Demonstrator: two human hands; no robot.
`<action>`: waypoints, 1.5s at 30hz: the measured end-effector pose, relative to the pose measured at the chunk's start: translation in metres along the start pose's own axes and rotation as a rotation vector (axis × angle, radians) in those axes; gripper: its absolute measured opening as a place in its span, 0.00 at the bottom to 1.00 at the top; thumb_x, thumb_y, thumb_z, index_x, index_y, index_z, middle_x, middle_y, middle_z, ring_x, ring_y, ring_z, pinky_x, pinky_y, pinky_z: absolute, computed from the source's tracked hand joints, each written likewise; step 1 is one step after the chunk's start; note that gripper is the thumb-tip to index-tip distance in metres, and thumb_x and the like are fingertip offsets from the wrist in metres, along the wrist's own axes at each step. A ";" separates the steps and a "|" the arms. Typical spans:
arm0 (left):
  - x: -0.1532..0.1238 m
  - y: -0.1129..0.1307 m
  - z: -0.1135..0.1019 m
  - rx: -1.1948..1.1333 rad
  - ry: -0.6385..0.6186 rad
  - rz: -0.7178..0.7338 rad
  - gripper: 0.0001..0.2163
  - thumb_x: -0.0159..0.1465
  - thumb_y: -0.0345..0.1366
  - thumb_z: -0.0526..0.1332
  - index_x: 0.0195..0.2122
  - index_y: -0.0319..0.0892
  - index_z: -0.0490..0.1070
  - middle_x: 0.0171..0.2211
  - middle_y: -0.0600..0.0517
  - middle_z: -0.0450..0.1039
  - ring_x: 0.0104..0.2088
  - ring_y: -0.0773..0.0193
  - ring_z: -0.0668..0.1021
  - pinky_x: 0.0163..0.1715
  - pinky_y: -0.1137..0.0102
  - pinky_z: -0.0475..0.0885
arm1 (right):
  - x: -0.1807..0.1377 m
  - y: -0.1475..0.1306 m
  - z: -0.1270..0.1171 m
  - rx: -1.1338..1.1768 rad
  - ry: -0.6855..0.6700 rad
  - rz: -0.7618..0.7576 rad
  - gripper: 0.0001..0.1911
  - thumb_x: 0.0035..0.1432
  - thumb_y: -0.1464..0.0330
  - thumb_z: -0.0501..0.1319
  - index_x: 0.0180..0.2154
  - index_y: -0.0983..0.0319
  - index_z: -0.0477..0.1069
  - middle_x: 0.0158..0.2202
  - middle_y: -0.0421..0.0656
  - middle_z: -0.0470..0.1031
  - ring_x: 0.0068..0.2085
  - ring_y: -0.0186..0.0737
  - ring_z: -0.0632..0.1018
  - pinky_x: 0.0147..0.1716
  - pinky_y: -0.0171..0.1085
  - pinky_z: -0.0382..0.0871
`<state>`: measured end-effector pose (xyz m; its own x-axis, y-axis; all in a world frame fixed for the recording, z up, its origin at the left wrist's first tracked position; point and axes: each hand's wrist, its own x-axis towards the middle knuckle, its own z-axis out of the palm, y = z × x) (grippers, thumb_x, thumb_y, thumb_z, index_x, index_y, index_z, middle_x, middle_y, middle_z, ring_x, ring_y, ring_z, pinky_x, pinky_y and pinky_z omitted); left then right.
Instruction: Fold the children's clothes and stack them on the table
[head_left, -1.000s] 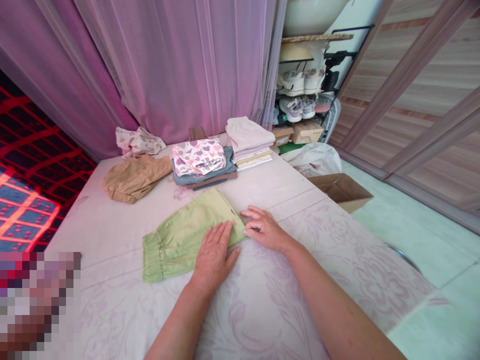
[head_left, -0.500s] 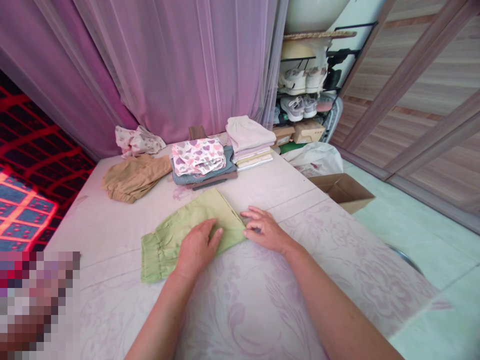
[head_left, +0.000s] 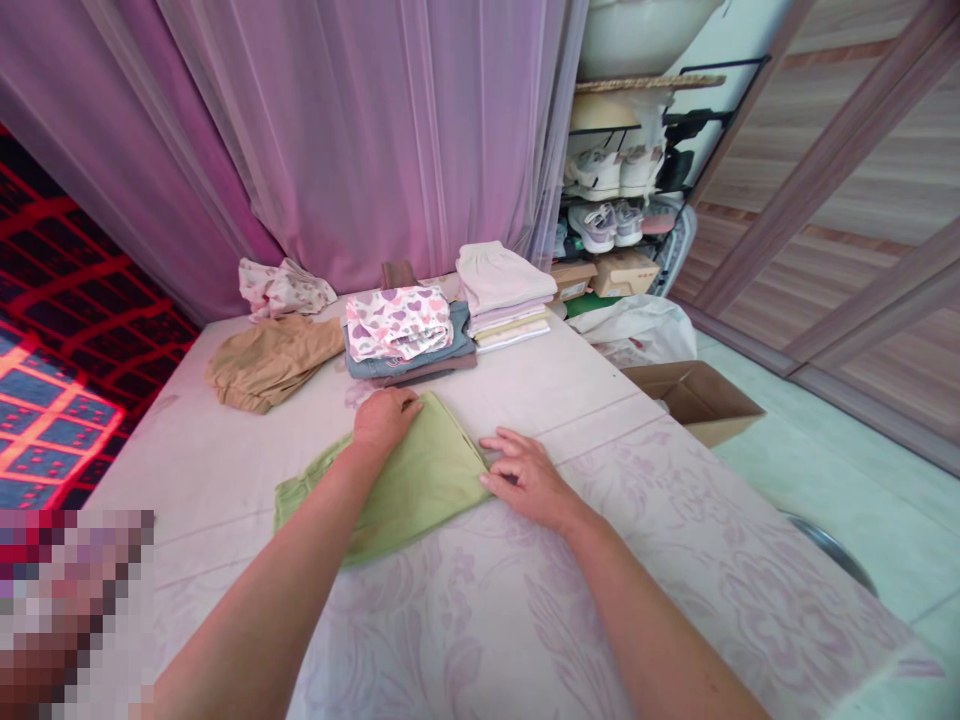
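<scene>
A light green pair of shorts lies flat on the patterned white table cover, elastic waistband toward the left. My left hand rests at the garment's far corner, fingers curled onto the cloth edge. At the near right corner, my right hand presses down with fingers spread flat. My left forearm crosses over the green cloth and hides part of it.
Behind the shorts sit a tan garment, a crumpled floral piece, a folded stack topped with heart print and a pale folded stack. An open cardboard box stands right of the table, a shoe rack beyond.
My left hand slid from the near edge of the green shorts up across them to their far corner. The right hand stayed at the near right corner.
</scene>
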<state>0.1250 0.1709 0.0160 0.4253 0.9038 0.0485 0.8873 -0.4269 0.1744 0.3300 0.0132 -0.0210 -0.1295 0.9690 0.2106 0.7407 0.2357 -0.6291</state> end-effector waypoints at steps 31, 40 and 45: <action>-0.106 0.066 0.047 -0.087 0.000 0.351 0.24 0.67 0.45 0.50 0.62 0.42 0.58 0.63 0.45 0.58 0.64 0.53 0.59 0.62 0.53 0.55 | 0.000 0.015 -0.004 0.028 0.153 0.036 0.08 0.52 0.72 0.59 0.35 0.58 0.75 0.50 0.46 0.75 0.57 0.45 0.69 0.57 0.49 0.61; -0.106 0.068 0.044 -0.022 -0.005 0.354 0.25 0.69 0.47 0.43 0.65 0.43 0.54 0.64 0.46 0.56 0.65 0.53 0.57 0.62 0.53 0.53 | -0.004 0.014 -0.012 -0.030 0.115 0.080 0.08 0.55 0.68 0.59 0.28 0.57 0.76 0.50 0.44 0.75 0.59 0.48 0.67 0.57 0.52 0.59; -0.108 0.068 0.043 -0.037 0.017 0.384 0.31 0.66 0.52 0.49 0.66 0.42 0.50 0.65 0.43 0.54 0.65 0.51 0.56 0.62 0.52 0.52 | -0.006 0.012 -0.018 0.000 0.054 0.084 0.06 0.52 0.70 0.61 0.30 0.57 0.77 0.53 0.43 0.74 0.61 0.48 0.65 0.58 0.52 0.57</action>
<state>0.1467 0.0432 -0.0195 0.7221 0.6788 0.1332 0.6568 -0.7332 0.1762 0.3512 0.0092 -0.0161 -0.0310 0.9799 0.1969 0.7472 0.1536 -0.6466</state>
